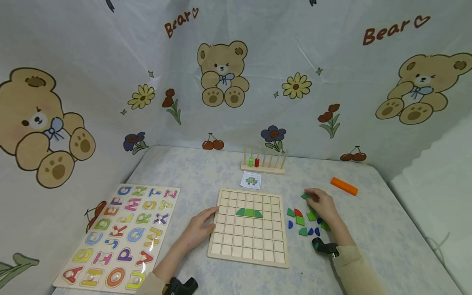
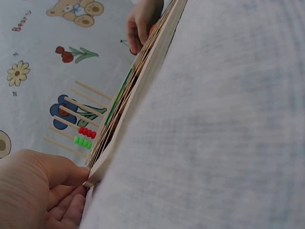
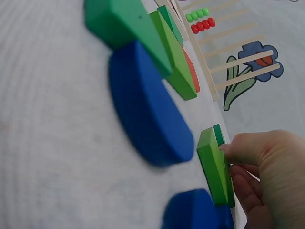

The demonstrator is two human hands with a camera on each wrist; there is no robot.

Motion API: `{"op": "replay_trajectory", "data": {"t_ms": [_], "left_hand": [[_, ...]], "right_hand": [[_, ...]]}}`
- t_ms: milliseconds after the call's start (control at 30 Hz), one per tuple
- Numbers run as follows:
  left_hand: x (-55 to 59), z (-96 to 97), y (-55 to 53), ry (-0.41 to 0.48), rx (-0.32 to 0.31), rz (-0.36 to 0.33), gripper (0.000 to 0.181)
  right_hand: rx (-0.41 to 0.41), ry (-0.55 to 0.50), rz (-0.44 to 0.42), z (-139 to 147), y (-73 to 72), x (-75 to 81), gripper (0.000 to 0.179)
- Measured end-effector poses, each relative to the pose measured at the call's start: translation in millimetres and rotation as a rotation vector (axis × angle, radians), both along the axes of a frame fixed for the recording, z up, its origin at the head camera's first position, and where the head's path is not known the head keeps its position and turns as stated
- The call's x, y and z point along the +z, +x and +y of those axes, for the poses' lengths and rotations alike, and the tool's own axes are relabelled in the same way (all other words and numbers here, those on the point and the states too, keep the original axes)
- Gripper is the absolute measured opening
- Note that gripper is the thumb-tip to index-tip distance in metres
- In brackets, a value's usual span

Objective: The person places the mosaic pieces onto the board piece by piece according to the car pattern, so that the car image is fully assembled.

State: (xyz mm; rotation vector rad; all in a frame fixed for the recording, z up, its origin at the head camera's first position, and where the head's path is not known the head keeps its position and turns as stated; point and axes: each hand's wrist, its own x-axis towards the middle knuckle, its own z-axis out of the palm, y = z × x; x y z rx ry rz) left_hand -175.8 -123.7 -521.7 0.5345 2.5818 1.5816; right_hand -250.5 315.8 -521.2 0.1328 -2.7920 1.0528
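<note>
My left hand (image 1: pixel 198 230) holds the left edge of a wooden grid board (image 1: pixel 248 261); in the left wrist view the thumb and fingers pinch its rim (image 2: pixel 102 169). On the board, a light green square (image 1: pixel 249 213) sits between two dark green quarter-circle pieces (image 1: pixel 240 212). To the right of the board, my right hand (image 1: pixel 323 206) pinches a dark green piece (image 1: pixel 305 196), partly hidden by the fingers. A light green square block (image 3: pixel 212 164) stands beside the thumb in the right wrist view. Below the hand lie blue pieces (image 1: pixel 311 231) and a red piece (image 1: pixel 298 213).
An alphabet puzzle board (image 1: pixel 121 237) lies at the left. Behind the grid board are a pattern card (image 1: pixel 251 180) and a peg stand (image 1: pixel 263 168) with green and red beads. An orange bar (image 1: pixel 344 186) lies at the right. A bear-print cloth (image 1: pixel 258 73) hangs behind.
</note>
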Motion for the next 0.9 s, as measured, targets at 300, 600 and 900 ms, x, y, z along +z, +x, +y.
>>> {"op": "replay_trajectory", "data": {"t_ms": [300, 600, 900], "left_hand": [[-2.0, -1.1, -0.4, 0.006, -0.005, 0.004, 0.054], [-1.4, -0.1, -0.7, 0.005, -0.01, 0.017, 0.054], [2.3, 0.4, 0.7, -0.012, 0.006, 0.023, 0.054]], "right_hand": [[0.012, 0.039, 0.03, -1.7, -0.2, -2.3, 0.033], [0.008, 0.031, -0.034, -4.4, 2.4, 3.1, 0.041], [-0.024, 0.034, -0.038, -5.8, 1.2, 3.4, 0.038]]}}
